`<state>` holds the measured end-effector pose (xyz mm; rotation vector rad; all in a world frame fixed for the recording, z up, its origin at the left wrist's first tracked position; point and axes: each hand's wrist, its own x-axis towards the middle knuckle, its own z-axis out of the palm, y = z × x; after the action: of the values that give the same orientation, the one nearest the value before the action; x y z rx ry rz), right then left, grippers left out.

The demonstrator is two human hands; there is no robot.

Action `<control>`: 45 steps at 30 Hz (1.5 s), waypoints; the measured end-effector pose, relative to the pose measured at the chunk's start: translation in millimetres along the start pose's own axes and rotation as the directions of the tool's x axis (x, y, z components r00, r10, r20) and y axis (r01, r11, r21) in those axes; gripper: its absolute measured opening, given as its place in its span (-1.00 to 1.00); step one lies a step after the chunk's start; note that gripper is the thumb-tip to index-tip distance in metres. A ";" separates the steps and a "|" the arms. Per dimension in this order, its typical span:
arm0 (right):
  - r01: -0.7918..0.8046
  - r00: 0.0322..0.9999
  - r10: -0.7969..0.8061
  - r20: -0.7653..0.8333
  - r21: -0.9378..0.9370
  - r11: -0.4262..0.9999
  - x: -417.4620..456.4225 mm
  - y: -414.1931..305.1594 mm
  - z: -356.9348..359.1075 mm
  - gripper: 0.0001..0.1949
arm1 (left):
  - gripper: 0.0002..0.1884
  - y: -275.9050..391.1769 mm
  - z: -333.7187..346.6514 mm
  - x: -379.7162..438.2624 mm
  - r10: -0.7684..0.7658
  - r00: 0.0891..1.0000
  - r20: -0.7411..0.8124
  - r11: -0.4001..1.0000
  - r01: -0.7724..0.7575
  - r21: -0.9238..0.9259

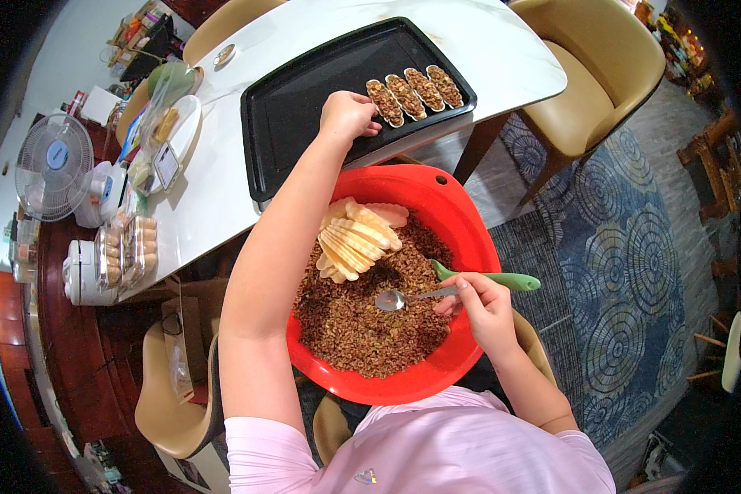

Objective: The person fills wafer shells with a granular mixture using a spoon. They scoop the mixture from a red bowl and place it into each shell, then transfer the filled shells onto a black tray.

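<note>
My left hand (pixel 348 115) is over the black baking tray (pixel 309 92), fingertips at the edge of the nearest filled boat-shaped wafer shell (pixel 385 104). Whether the fingers pinch that shell is hidden. Several such shells with brown grain-like filling lie side by side at the tray's right end. In my right hand (pixel 485 309) is a metal spoon (pixel 391 301), its bowl above the loose brown mixture (pixel 370 346). A red plastic basin (pixel 395 389) in front of me holds this mixture. Stacked empty wafer shells (pixel 355 241) rest on it, and a green-handled utensil (pixel 514 281) leans over the rim.
The tray sits on a white marble-look table (pixel 500 37). Egg cartons (pixel 137 250), a white plate (pixel 188 123), a small device with a screen (pixel 167 165) and a fan (pixel 55 157) stand at left. Tan chairs (pixel 583 80) surround the table. A patterned rug (pixel 623 259) lies at right.
</note>
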<state>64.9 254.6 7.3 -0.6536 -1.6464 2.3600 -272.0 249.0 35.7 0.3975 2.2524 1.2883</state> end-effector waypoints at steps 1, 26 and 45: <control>-0.005 1.000 0.005 -0.002 -0.002 1.000 0.2 0.8 0.2 -0.75 | -0.68 -0.4 -3.1 -2.1 0.001 1.000 -0.009 1.000 -0.001 0.012; 0.417 0.887 -0.381 0.260 -0.804 0.423 27.8 11.2 43.1 -0.89 | -0.55 -130.2 -44.3 -206.5 0.055 0.977 -0.205 0.836 0.067 0.545; -0.204 0.905 0.394 0.160 -0.650 0.732 64.4 51.2 52.9 -0.75 | -0.74 -146.7 -79.6 -241.1 -0.153 0.967 -0.206 0.970 0.106 -0.220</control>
<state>-11.4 216.9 -40.8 -0.7526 -2.6997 2.1516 -117.6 0.9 11.2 0.0289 2.2476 1.5437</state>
